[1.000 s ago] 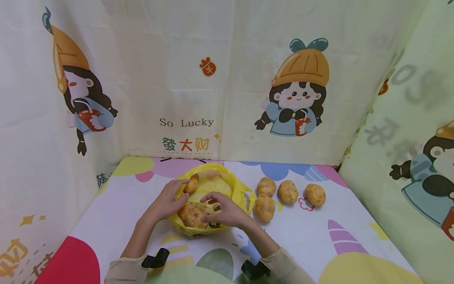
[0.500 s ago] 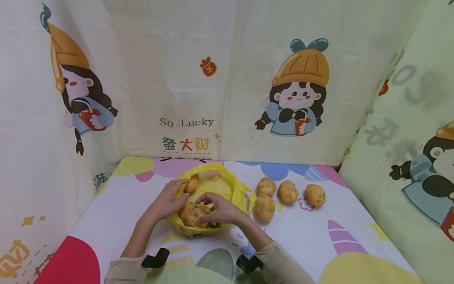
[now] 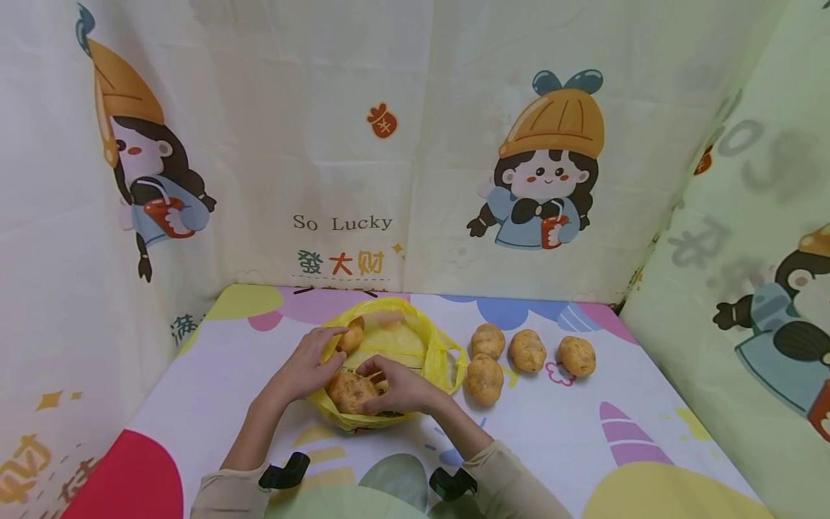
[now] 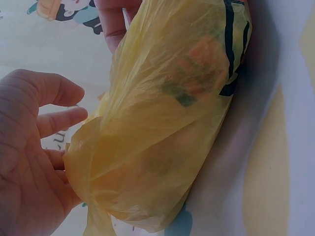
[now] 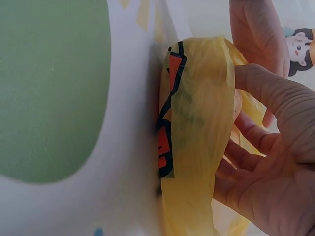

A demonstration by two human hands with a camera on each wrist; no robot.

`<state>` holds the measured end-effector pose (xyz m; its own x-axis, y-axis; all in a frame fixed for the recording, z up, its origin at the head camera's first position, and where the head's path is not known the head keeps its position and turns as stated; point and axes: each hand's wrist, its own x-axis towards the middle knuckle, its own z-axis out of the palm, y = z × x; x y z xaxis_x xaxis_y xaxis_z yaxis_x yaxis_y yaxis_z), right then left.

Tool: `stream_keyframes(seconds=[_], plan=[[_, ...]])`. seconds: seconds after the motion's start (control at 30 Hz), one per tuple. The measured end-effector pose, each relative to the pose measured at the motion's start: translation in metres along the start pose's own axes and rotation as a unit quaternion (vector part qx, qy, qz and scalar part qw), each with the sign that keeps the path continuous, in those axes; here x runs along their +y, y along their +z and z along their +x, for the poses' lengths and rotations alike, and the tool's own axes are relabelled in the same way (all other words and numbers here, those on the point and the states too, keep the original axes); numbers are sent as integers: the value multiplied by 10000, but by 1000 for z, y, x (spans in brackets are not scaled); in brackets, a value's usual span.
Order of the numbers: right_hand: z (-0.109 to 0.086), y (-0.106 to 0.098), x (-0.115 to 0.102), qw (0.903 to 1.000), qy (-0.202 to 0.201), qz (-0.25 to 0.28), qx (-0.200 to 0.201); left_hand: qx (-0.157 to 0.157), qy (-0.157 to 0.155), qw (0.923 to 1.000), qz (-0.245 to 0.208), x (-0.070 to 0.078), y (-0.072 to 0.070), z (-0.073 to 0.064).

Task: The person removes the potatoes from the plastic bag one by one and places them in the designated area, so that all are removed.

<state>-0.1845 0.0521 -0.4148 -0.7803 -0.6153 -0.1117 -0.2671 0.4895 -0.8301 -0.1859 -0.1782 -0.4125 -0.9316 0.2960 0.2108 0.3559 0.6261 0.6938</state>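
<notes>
An open yellow plastic bag (image 3: 421, 324) stands on the table with its mouth tilted toward me. Inside it lie a large potato (image 3: 347, 393) at the near side and a smaller potato (image 3: 351, 337) by the left rim. My left hand (image 3: 312, 366) rests over the bag's left rim, fingers loosely bent; in the left wrist view, some of its fingertips are hidden behind the plastic (image 4: 147, 162). My right hand (image 3: 405, 389) reaches into the mouth, thumb and fingers curled around the right side of the large potato. Its fingertips are partly hidden in the right wrist view.
To the right of the bag, one potato (image 3: 488, 341) touches another potato (image 3: 485, 379) nearer me. Further right sit a potato (image 3: 528, 351) and another potato (image 3: 577, 356). Printed cloth walls (image 3: 415, 180) rise at the back and sides of the patterned table (image 3: 532, 440).
My right hand has moved slightly left and its fingers have drawn in around the large potato. The left hand, the bag and the other potatoes have stayed put.
</notes>
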Motion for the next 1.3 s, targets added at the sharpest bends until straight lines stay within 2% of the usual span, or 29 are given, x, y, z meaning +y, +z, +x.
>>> stream_keyframes(seconds=[0.27,0.5,0.83,1.13,1.3], plan=[[0,3,-2,9999,-58,-51,90,28,107,9999,-5,1,0,0],[-2,5,3,9995,-72,13,300,22,80,10000,-7,0,2,-1],[-15,6,13,9974,-97,174,688,24,65,10000,-6,0,3,0],[-29,8,16,9924,-317,577,1036,57,107,9999,76,0,4,1],[-39,6,15,9882,-251,906,1212,72,123,9999,56,1,4,0]])
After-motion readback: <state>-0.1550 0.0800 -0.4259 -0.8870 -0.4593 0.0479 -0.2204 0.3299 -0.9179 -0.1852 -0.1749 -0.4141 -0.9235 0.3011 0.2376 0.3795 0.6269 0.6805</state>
